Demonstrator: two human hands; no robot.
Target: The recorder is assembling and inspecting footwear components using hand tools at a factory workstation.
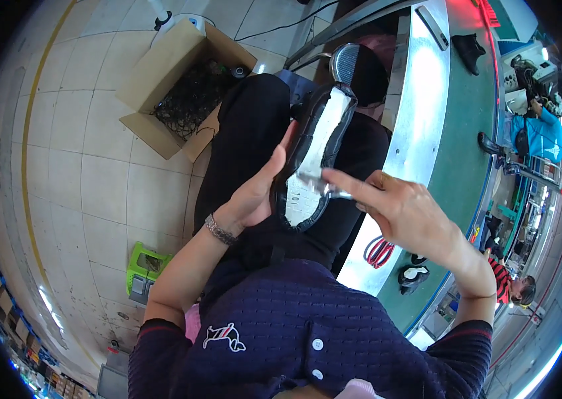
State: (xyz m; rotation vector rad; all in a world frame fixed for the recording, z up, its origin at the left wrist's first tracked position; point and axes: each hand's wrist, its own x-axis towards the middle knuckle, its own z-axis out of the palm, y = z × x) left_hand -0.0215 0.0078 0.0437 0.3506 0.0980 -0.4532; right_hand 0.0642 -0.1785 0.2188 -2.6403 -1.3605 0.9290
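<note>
A black shoe [339, 139] lies sole side up above my lap, its long white underside facing me and black upper material folded around the edge. My left hand [257, 189] grips it along its left side, with the fingers hidden beneath. In my right hand [400, 206] is a silver metal hand tool [314, 183], its tip on or just over the wide, near part of the white underside. The tool is smeared by motion, so its exact kind cannot be made out.
An open cardboard box [154, 70] on the tiled floor holds tangled black scraps. To my right runs a metal ledge [420, 100] with a red-and-black coil [379, 251], beside a green belt [457, 126] carrying shoes [468, 53]. A green stool [136, 266] stands left. Co-workers [537, 136] are beyond.
</note>
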